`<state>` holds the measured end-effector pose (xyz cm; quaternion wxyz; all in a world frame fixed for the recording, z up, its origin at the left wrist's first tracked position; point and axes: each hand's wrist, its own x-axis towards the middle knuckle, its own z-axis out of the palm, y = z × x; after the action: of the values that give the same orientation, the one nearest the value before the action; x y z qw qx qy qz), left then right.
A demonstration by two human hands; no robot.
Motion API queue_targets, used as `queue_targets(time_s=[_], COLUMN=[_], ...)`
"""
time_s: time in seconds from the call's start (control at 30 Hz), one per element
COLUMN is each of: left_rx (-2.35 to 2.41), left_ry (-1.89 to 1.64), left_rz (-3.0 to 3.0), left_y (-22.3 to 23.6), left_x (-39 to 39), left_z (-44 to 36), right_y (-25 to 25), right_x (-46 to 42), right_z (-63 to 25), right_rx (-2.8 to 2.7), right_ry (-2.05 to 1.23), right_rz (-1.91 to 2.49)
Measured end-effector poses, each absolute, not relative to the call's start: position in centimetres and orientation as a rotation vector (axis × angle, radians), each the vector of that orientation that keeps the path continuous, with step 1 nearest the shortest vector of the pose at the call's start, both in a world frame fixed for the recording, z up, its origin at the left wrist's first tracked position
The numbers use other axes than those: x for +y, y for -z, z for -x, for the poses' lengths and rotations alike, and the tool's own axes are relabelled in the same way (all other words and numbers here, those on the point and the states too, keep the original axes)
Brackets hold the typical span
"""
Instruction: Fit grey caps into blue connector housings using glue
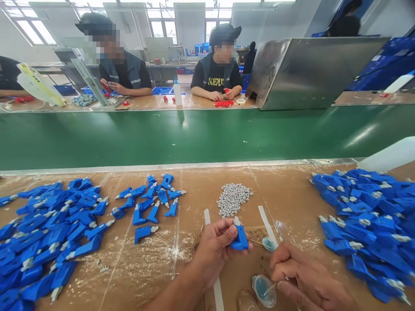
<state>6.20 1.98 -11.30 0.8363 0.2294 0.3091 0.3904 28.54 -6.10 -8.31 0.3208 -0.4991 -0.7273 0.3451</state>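
My left hand [218,242] is closed around a blue plastic part [240,238] with a pale grey tip pointing up and away. In the fingers of my right hand [304,274] is a thin stick [271,288], its far end inside a small clear cup [256,283] of blue substance. A second small dish of blue substance [268,244] sits just beyond, with another thin stick lying against it. Beyond my left hand is a heap of small grey pieces [234,198]. What tips the stick in my right hand is too small to tell.
Blue parts with grey tips are piled at left [48,233] and right [366,224], with a looser group [152,194] between. White tape strips [218,289] run along the brown tabletop. A green conveyor belt [207,134] crosses ahead; two people work with red parts behind it.
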Motion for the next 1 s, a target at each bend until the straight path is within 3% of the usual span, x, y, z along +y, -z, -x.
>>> queue_targets(time_s=[0.13,0.37,0.6,1.0], left_rx=[0.669,0.643,0.594,0.599], left_ry=[-0.813,-0.857,-0.896,-0.871], left_rz=[-0.469,-0.433,-0.405,-0.419], left_y=[11.0,12.1,14.3,13.6], left_x=[2.0,1.9,1.9,1.8], left_z=[-6.1,-6.0,-6.4,-6.3], right_y=[10.1,10.7,11.6,12.2], right_x=[-5.9,3.4,6.6,7.0], right_z=[-29.5,-30.0,-28.7,-28.7], right_rx=[-1.934,-2.056,-2.171,-2.323], right_ry=[-0.712,-0.454,-0.385,-0.31], right_rz=[1.491,1.581,1.533,1.499])
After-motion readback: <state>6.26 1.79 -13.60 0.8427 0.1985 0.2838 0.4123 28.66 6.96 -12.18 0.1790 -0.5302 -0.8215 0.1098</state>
